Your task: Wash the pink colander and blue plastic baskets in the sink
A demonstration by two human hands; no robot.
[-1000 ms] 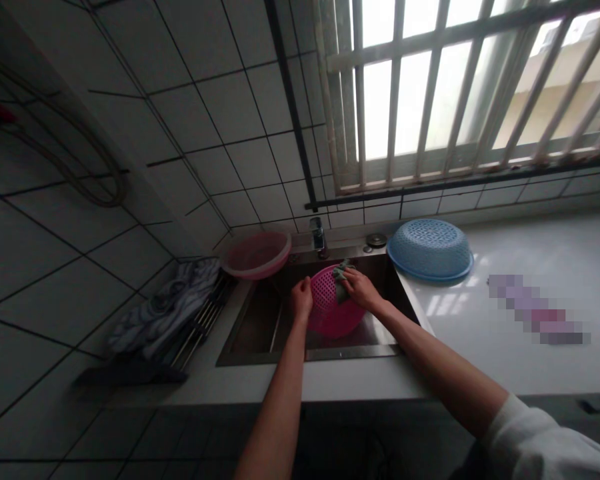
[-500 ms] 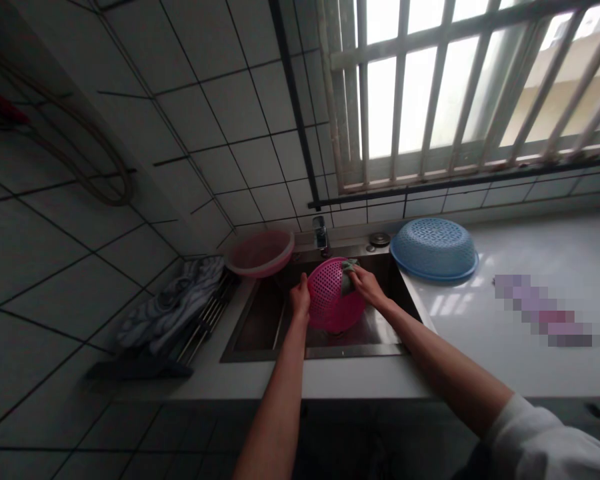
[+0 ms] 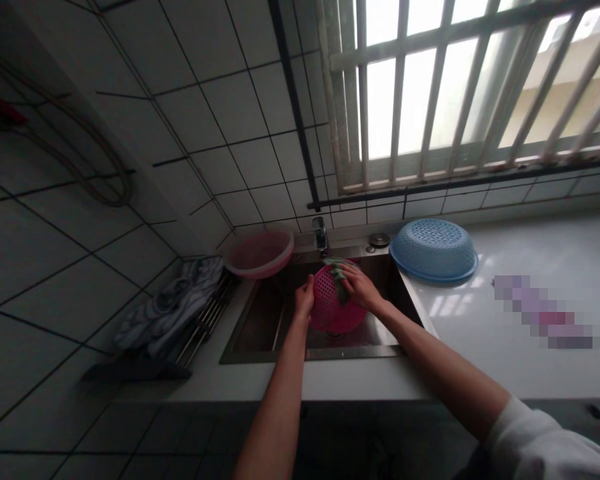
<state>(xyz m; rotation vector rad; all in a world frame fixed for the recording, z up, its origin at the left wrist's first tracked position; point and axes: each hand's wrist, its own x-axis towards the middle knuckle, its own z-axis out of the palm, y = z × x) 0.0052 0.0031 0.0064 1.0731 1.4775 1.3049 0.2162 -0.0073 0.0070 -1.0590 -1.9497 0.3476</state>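
Centrally, a perforated pink plastic basket (image 3: 333, 315) is held tilted inside the rectangular metal sink (image 3: 257, 330), near the sink's back edge. The left hand (image 3: 305, 299) is closed on its left rim; the right hand (image 3: 359, 287) grips a crumpled green cloth (image 3: 339, 279) against its perforated wall. Behind stands a glossy metal faucet (image 3: 321, 236). A smooth, round pink basin (image 3: 260, 255) overlaps the sink's back-left corner. On the pale, smooth counter (image 3: 460, 347), right of the sink and towards the back edge, lies an inverted oval blue basket (image 3: 433, 250) (its base latticed). Relative to the preceding frame, the right hand and cloth have shifted leftward across the pink basket; the blue basket is unchanged.
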